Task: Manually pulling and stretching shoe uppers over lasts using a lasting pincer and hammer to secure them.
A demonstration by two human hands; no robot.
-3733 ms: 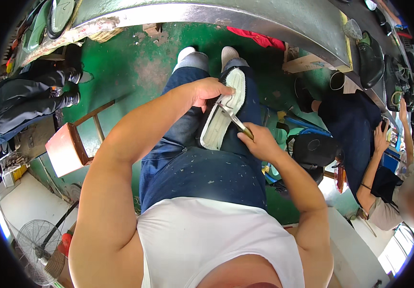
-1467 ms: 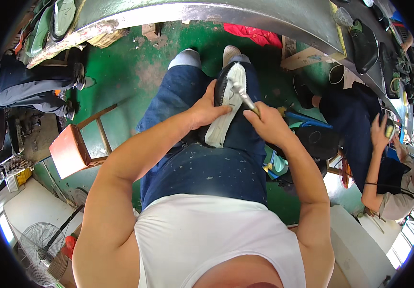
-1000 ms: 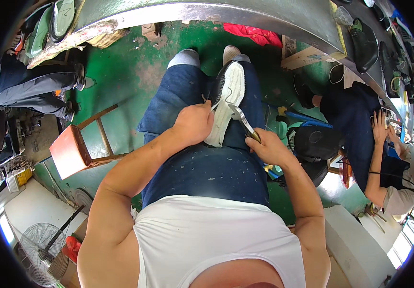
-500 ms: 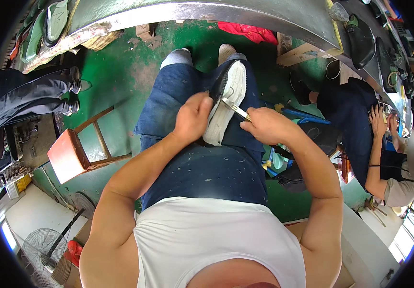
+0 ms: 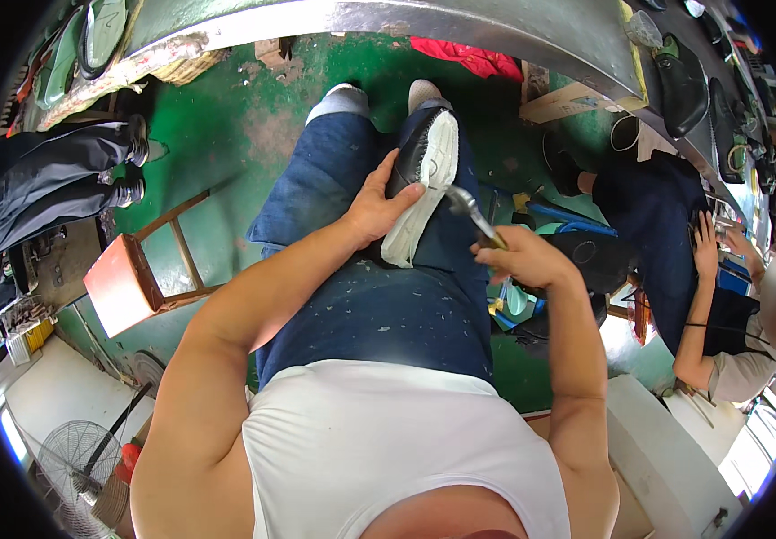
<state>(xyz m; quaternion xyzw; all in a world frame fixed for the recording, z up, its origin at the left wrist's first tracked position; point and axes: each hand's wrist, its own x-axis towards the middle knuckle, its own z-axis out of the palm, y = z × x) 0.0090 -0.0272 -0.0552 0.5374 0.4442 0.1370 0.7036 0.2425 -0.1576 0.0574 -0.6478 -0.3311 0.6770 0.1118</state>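
Note:
A black shoe upper on its form [image 5: 437, 153] lies sole up across my thighs, its white underside showing and its toe pointing away from me. My left hand [image 5: 381, 207] grips its left side near the middle, with the thumb on the white underside. To the right of the shoe, my right hand [image 5: 527, 258] is closed round the handle of a metal hand tool with a curved head [image 5: 469, 208]. The tool's head is held apart from the shoe. It is smeared by motion, so its exact kind cannot be told.
A metal-edged workbench [image 5: 388, 16] runs across the far side. An orange-topped stool [image 5: 120, 286] lies tipped at the left, near a standing person's legs [image 5: 64, 175]. Another person [image 5: 666, 234] sits at the right. Red cloth [image 5: 464, 58] lies under the bench; a fan [image 5: 78, 458] stands lower left.
My right hand has drawn the tool off the shoe's underside, back and to the right. My left hand has shifted, and its thumb now lies over the white underside.

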